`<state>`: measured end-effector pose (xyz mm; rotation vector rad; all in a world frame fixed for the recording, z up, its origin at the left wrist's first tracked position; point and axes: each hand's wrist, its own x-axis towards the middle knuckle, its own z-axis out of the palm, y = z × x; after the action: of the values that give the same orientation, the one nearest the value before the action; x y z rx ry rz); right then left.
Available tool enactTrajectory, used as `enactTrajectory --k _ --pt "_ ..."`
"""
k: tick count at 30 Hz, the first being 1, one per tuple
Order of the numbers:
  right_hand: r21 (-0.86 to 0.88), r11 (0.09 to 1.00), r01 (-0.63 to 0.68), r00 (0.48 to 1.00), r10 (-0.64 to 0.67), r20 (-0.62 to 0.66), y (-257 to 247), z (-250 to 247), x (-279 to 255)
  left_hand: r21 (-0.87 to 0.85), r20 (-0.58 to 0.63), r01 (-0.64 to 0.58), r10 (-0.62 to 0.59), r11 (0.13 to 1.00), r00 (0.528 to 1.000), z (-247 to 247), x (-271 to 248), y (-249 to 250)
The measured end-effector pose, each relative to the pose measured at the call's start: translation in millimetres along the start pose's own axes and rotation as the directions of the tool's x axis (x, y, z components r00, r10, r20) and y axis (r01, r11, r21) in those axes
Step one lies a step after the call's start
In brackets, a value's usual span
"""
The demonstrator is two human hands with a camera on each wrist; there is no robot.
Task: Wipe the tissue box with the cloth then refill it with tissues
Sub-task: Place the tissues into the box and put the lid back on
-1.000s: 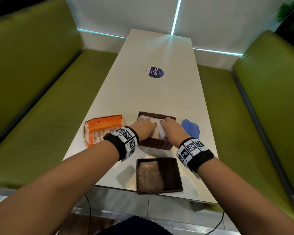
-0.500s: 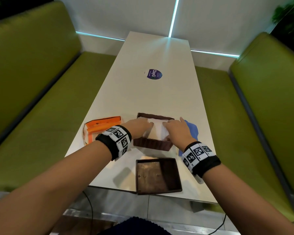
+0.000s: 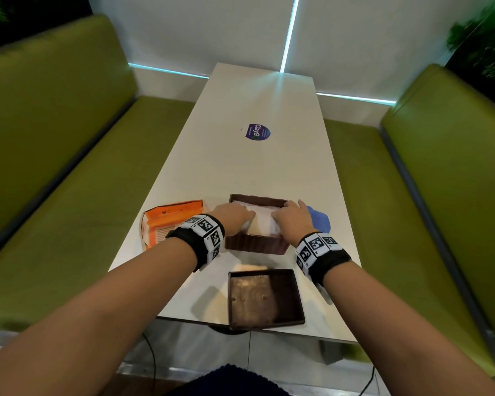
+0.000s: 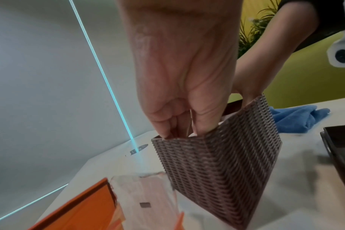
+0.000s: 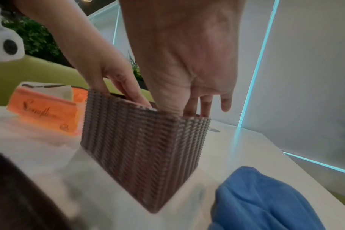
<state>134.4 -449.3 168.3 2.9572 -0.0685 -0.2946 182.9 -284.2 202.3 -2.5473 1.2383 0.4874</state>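
Observation:
A brown woven tissue box (image 3: 256, 244) stands open on the white table (image 3: 257, 167), with a white stack of tissues (image 3: 262, 222) inside. My left hand (image 3: 236, 217) reaches into its left side and my right hand (image 3: 290, 218) into its right side, fingers pointing down onto the tissues. In the left wrist view the left hand's fingertips (image 4: 179, 133) dip behind the box (image 4: 226, 163) wall. In the right wrist view the right hand (image 5: 189, 109) has straight fingers inside the box (image 5: 148, 155), little finger outside. The blue cloth (image 3: 320, 221) lies crumpled just right of the box.
The box's dark lid (image 3: 265, 298) lies upside down at the near table edge. An opened orange tissue pack (image 3: 169, 224) lies left of the box. A round purple sticker (image 3: 257, 132) marks the table's middle. Green bench seats (image 3: 69, 210) run along both sides.
Both hands have spread apart from the box's middle toward its left and right walls, so more white tissue shows between them. The box, lid, pack and cloth stay put.

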Motion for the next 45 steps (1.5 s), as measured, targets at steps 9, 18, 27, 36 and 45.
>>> enactTrajectory --k 9,18,27,36,45 --pt "0.257 0.954 0.155 0.920 -0.045 -0.389 0.0 -18.9 -54.0 -0.167 -0.264 -0.040 -0.005 0.985 0.964 12.4 -37.6 0.4" --pt "0.295 0.882 0.367 0.923 -0.305 -0.236 -27.9 69.7 -158.2 -0.085 -0.266 -0.416 0.381 0.906 0.885 120.5 -105.2 44.2" --pt "0.233 0.912 0.337 0.938 -0.306 -0.160 -0.9 85.5 -169.3 -0.356 -0.433 -0.467 0.300 0.809 0.850 136.8 -116.0 28.6" --pt "0.869 0.479 0.128 0.984 -0.172 -0.050 41.3 -15.8 -134.8 -0.817 -0.506 -0.377 -0.226 0.437 0.832 50.0 -98.6 1.8" --pt "0.918 0.387 -0.081 0.920 0.383 -0.080 21.3 -29.8 -32.0 -0.951 -0.251 -0.089 -0.567 0.297 0.784 19.1 -7.2 -23.9"
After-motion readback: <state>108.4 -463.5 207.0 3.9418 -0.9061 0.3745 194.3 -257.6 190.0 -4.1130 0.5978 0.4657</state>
